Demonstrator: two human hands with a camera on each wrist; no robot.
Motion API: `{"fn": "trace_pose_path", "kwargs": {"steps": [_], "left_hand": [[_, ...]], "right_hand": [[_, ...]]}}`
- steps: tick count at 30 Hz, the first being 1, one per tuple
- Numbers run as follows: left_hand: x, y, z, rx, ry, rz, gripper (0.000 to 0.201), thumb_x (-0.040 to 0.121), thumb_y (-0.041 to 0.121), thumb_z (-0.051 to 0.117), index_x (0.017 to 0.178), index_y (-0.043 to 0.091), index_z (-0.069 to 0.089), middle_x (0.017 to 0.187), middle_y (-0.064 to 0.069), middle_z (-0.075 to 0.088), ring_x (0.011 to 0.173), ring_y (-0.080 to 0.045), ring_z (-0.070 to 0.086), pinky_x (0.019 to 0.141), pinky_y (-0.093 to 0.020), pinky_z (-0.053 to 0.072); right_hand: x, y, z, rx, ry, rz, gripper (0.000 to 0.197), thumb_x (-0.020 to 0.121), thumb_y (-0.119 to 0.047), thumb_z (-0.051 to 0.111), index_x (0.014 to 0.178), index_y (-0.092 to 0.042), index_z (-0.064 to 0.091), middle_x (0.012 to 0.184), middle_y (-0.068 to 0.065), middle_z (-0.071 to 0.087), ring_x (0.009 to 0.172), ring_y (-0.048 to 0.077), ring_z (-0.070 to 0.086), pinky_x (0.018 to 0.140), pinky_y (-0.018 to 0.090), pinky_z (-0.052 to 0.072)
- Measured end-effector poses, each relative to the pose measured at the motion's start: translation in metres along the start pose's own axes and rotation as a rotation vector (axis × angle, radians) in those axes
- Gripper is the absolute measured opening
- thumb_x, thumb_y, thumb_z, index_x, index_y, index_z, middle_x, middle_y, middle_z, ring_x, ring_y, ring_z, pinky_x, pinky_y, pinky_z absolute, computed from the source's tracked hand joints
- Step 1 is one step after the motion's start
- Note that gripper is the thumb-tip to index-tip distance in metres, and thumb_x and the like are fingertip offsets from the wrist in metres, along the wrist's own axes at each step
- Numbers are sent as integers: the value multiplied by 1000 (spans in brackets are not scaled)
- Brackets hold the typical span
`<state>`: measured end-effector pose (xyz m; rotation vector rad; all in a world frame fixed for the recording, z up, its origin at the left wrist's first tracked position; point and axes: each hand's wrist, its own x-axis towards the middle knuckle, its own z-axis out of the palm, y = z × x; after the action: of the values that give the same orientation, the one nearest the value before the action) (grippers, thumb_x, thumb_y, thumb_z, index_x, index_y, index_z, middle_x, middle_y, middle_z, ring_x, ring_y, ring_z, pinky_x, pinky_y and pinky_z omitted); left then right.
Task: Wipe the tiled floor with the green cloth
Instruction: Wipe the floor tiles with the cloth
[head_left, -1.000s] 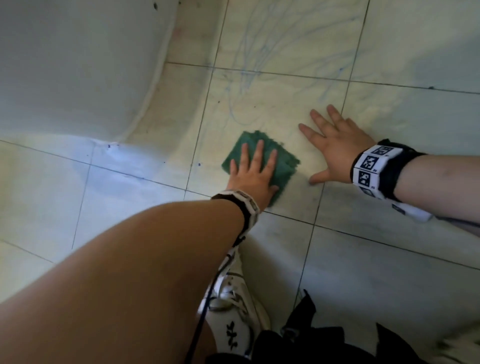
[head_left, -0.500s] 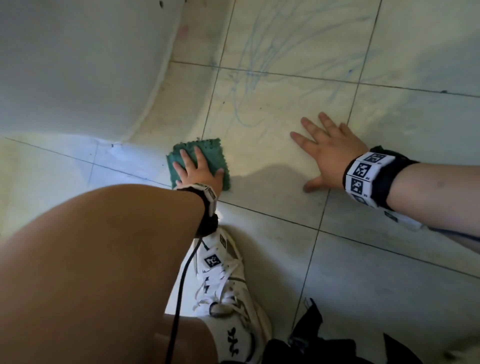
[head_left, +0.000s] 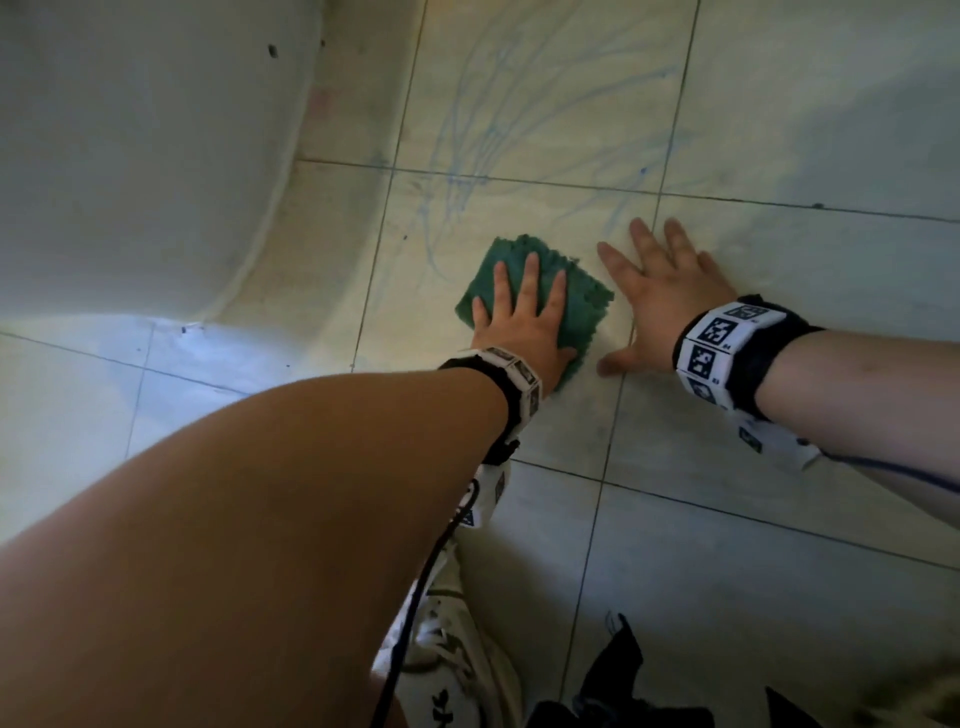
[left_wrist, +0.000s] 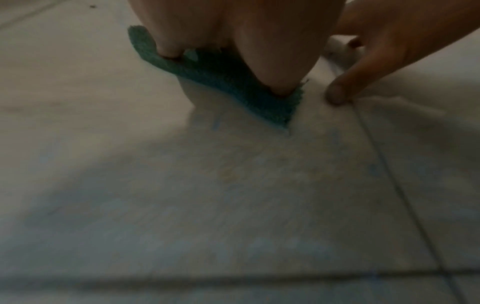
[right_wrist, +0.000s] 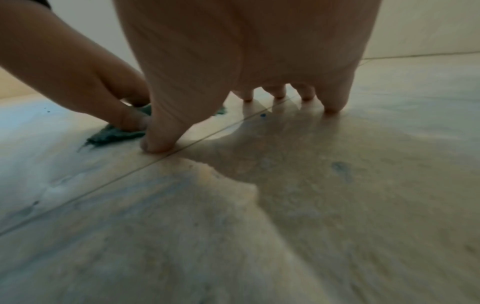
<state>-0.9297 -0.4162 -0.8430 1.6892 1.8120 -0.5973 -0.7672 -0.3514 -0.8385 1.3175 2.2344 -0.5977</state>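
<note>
A folded green cloth (head_left: 582, 306) lies flat on the pale tiled floor (head_left: 779, 571). My left hand (head_left: 524, 317) presses on it with straight, spread fingers. In the left wrist view the cloth (left_wrist: 223, 82) shows under my fingertips (left_wrist: 280, 82). My right hand (head_left: 670, 296) lies flat on the tile just right of the cloth, fingers spread, holding nothing. The right wrist view shows its fingertips (right_wrist: 332, 107) on the floor and a corner of the cloth (right_wrist: 109, 135) beside the thumb. Blue scribble marks (head_left: 467, 171) cover the tiles beyond the cloth.
A white curved wall or fixture (head_left: 130, 156) rises at the left. My white shoe (head_left: 452, 665) stands on the floor below my left arm, with dark fabric (head_left: 613, 691) at the bottom edge. A black cable (head_left: 410, 613) hangs from the left wrist.
My left hand has slid the cloth from the left, near the white fixture, back to the right until it sits beside my right hand. The right hand has stayed flat on the floor.
</note>
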Motion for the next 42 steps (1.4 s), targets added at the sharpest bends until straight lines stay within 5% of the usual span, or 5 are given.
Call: {"fn": "trace_pose_path", "kwargs": {"steps": [9, 18, 30, 38, 42], "left_hand": [[18, 2, -18, -16, 23, 92, 95, 91, 58, 56, 156, 35, -10, 161, 6, -27, 148, -31, -22, 120, -57, 1], [27, -71, -40, -151, 41, -114, 96, 88, 59, 61, 156, 38, -4, 163, 9, -20, 151, -28, -13, 121, -55, 12], [19, 0, -19, -177, 42, -11, 96, 90, 53, 62, 157, 35, -4, 162, 7, -23, 148, -32, -22, 118, -61, -1], [1, -123, -13, -343, 82, -546, 102, 87, 68, 55, 157, 31, -10, 164, 1, -18, 150, -39, -9, 121, -53, 8], [4, -132, -8, -334, 89, -561, 101, 88, 70, 49, 157, 28, -12, 164, -1, -20, 149, -41, -12, 121, -55, 9]], "right_hand": [[6, 4, -1, 24, 24, -23, 136, 58, -74, 79, 157, -34, -6, 166, 3, -13, 151, 37, -9, 121, 55, 16], [7, 5, -2, 7, -8, -33, 135, 60, -74, 78, 158, -34, -7, 165, 3, -15, 151, 38, -11, 121, 56, 15], [5, 3, -1, 20, 20, -36, 134, 61, -74, 77, 157, -33, -6, 165, 3, -15, 151, 38, -11, 120, 58, 15], [3, 4, -3, 22, -7, -39, 132, 65, -72, 76, 157, -34, -9, 164, 3, -18, 151, 36, -14, 121, 57, 13], [2, 4, -3, 22, -9, -44, 131, 66, -72, 76, 157, -33, -9, 164, 3, -19, 150, 36, -15, 121, 57, 12]]}}
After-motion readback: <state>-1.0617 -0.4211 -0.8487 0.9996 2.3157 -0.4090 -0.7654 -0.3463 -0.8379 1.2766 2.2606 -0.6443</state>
